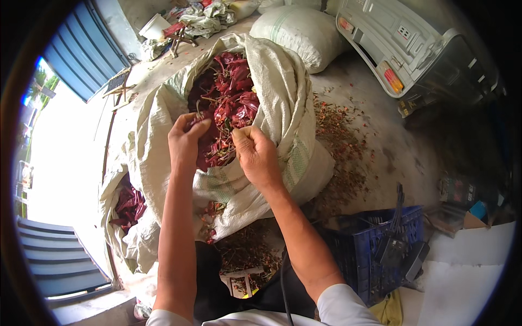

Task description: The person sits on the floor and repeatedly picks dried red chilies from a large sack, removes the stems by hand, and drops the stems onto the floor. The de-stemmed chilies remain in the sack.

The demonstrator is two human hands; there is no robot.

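Observation:
A large white woven sack stands before me with its rim rolled down, full of dark red dried chillies. My left hand is over the left part of the opening, its thumb and fingers pinched on a red chilli with a curved pale stem. Over the right part, my right hand has its thumb against its curled fingers, close to stems and broken bits; whether it holds something is hidden. More red chillies lie in a smaller sack at the lower left.
Stems and red scraps litter the floor to the right. A blue plastic crate with black cables and adapters is at the lower right. Behind stand a full white sack, a grey plastic vehicle part, a white bucket and a small stool.

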